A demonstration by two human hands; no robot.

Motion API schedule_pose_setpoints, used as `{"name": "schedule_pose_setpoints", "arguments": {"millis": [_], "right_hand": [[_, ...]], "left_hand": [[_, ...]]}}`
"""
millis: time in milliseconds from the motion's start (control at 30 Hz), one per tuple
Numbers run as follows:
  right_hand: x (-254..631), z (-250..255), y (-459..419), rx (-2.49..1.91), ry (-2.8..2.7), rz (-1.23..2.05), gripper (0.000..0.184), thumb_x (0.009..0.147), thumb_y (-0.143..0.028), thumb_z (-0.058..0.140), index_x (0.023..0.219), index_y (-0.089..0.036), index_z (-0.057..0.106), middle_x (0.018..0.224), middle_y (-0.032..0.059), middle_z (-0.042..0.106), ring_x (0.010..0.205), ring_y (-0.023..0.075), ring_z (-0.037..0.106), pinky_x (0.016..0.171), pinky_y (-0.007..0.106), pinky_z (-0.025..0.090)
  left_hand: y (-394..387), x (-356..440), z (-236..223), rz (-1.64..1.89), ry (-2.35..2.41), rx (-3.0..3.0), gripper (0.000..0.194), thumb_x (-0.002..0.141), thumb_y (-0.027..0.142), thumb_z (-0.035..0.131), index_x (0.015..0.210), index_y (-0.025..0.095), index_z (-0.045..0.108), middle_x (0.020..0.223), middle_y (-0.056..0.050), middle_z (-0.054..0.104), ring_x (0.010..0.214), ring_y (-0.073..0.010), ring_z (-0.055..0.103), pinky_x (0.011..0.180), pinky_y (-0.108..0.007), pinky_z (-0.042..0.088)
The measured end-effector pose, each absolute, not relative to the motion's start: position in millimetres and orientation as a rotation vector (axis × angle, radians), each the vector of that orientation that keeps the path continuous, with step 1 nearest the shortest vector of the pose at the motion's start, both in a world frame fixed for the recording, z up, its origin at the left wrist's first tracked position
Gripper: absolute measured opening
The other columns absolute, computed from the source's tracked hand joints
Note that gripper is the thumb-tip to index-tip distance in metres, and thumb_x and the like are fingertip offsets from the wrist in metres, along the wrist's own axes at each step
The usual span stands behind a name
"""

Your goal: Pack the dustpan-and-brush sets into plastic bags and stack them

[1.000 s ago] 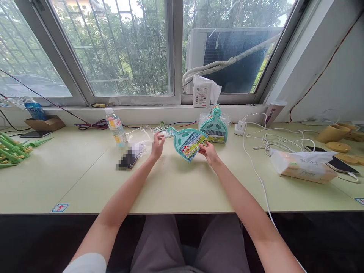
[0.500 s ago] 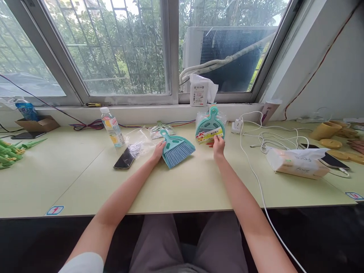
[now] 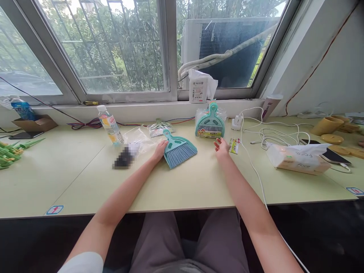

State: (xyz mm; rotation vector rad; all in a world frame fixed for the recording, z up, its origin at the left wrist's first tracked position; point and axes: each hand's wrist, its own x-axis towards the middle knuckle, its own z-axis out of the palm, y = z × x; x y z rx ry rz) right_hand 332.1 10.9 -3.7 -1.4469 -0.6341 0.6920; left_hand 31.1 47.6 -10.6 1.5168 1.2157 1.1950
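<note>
A teal dustpan and brush set (image 3: pixel 179 151) with blue-grey bristles lies tilted over the table, handle toward the window. My left hand (image 3: pixel 160 150) grips its left edge, with the fingers partly hidden behind it. Holding nothing, my right hand (image 3: pixel 222 146) is over the table with its fingers apart. Just right of that hand lies a yellow-green printed label (image 3: pixel 234 145). Behind, a wrapped stack of similar dustpan sets (image 3: pixel 210 121) stands against the sill, a yellow label across its front.
Left of the set lie clear plastic wrapping (image 3: pixel 140 136), a phone blurred in the picture (image 3: pixel 123 158) and a drink bottle (image 3: pixel 109 125). To the right are a white charger (image 3: pixel 236 123), its looped cable and a tissue pack (image 3: pixel 298 159). A packaged item (image 3: pixel 159 128) lies near the sill.
The label came off the dustpan and brush set, moved right in my right hand and now lies on the table, let go. My left hand took hold of the set.
</note>
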Motion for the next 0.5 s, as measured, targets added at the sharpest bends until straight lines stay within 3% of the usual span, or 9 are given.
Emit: {"name": "schedule_pose_setpoints", "arguments": {"millis": [133,267,400,500], "right_hand": [[283,-5,5,-1.339,-1.041,0.64,0.03,0.091,-0.049,0.046,0.094,-0.024,0.063,0.087,0.0046,0.07,0.069,0.0153,0.066,0.051,0.022,0.04],[236,-8,-13,-1.49,-1.623,0.27,0.023,0.09,-0.043,0.055,0.086,-0.023,0.066,0.096,0.0094,0.066,0.087,0.0205,0.062,0.066,0.026,0.042],[217,-4,-29,-1.748,-1.899,-0.168,0.031,0.094,-0.041,0.046,0.092,-0.019,0.066,0.105,0.0126,0.061,0.09,0.0219,0.059,0.064,0.028,0.038],[219,1,-31,-1.793,-2.0,-0.286,0.037,0.098,-0.041,0.036,0.096,-0.018,0.065,0.105,0.0103,0.06,0.086,0.02,0.059,0.059,0.028,0.033]], "left_hand": [[38,41,-12,1.165,1.142,1.573,0.028,0.085,0.041,0.048,0.077,0.018,0.061,0.086,-0.004,0.065,0.089,-0.0214,0.058,0.086,-0.031,0.042],[32,51,-18,1.118,1.041,1.631,0.032,0.085,0.046,0.047,0.079,0.017,0.061,0.088,-0.005,0.065,0.088,-0.0204,0.057,0.085,-0.03,0.042],[28,55,-21,1.135,1.038,1.67,0.034,0.086,0.048,0.046,0.078,0.017,0.058,0.086,-0.004,0.064,0.085,-0.0187,0.055,0.082,-0.029,0.043],[26,56,-22,1.143,1.047,1.743,0.034,0.089,0.045,0.041,0.076,0.017,0.056,0.084,-0.003,0.063,0.081,-0.0175,0.054,0.08,-0.029,0.043]]}}
